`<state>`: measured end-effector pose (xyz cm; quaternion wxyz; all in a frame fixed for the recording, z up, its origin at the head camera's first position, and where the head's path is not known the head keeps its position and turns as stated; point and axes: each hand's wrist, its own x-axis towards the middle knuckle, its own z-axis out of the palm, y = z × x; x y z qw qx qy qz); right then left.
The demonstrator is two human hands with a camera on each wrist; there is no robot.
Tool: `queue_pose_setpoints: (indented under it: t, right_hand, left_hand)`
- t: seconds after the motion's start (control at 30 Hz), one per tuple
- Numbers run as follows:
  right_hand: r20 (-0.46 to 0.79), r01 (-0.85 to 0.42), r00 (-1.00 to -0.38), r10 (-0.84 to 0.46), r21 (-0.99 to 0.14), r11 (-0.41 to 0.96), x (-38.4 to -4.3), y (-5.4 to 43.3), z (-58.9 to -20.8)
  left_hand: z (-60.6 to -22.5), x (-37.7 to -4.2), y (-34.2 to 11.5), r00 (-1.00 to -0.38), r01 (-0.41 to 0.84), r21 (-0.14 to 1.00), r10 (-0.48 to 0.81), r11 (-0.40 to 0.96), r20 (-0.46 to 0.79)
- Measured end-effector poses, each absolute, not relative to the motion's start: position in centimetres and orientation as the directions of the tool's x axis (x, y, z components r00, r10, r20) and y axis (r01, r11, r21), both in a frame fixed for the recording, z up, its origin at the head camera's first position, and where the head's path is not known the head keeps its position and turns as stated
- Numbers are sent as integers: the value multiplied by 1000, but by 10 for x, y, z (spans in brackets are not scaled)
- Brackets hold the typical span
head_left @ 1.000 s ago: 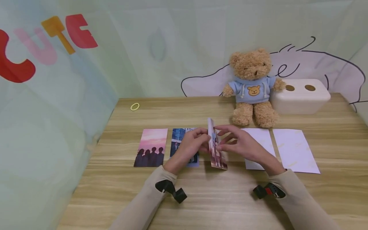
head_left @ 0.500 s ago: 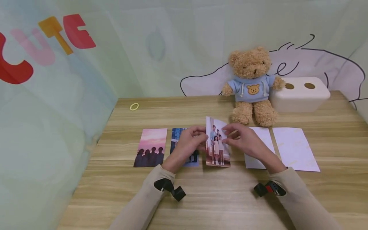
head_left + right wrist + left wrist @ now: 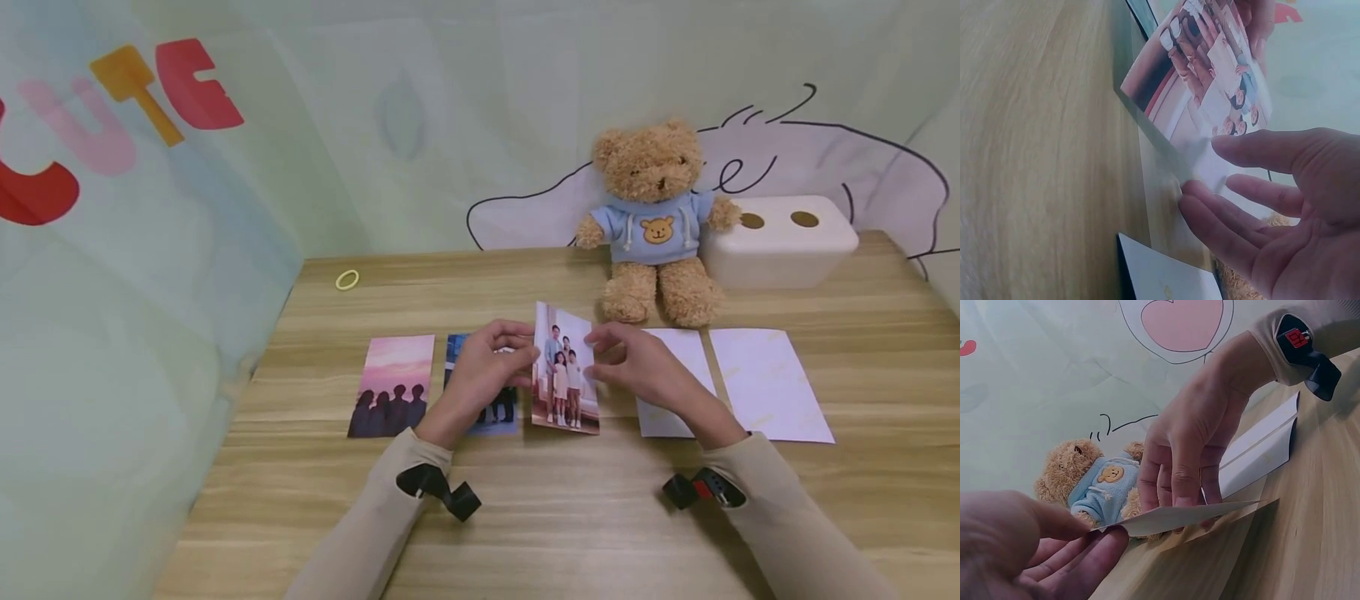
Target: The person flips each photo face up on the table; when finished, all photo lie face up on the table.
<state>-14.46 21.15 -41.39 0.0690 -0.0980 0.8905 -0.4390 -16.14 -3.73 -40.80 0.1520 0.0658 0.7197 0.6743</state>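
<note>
A photo print (image 3: 564,375) of four people in a bright room stands tilted over the middle of the table, picture side towards me. My left hand (image 3: 487,367) pinches its left edge between thumb and fingers. At the opposite edge is my right hand (image 3: 645,367), its thumb on the picture side and its fingertips at the back, as the right wrist view shows. Left of it lie a pink sunset photo (image 3: 393,383) with silhouettes and a blue photo (image 3: 495,421), partly hidden by my left hand. Two white cards (image 3: 772,387) lie to the right, one partly behind my right hand.
A brown teddy bear (image 3: 654,225) in a blue hoodie sits at the back of the wooden table (image 3: 540,517). Beside it stands a white box (image 3: 780,258) with two round holes on top. A pale yellow ring (image 3: 347,280) lies at the back left.
The held photo has turned from nearly edge-on to facing me, with its picture now in full view. Both hands have stayed at its edges, with the right shifting slightly to the right.
</note>
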Motion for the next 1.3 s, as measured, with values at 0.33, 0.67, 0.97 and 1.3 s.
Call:
queue_pose_setpoints:
  t: [0.33, 0.67, 0.97, 1.3]
  right_hand:
    - [-53, -107, -971, -234, -777, 621, -145, 214, -413]
    - [-73, -89, -972, -223, -766, 636, -145, 217, -410]
    - [-75, -95, -973, -220, -736, 670, -145, 217, -414]
    - [-74, -121, -967, -245, -712, 692, -147, 217, -415]
  left_hand:
    - [-411, -162, -39, -950, -58, 992, 300, 109, -88]
    - [-418, -163, -38, -952, -14, 975, 294, 220, -80]
    - [-427, -162, -37, -944, 40, 928, 320, 371, -87]
    - [-428, -162, -36, -929, 42, 905, 349, 424, -121]
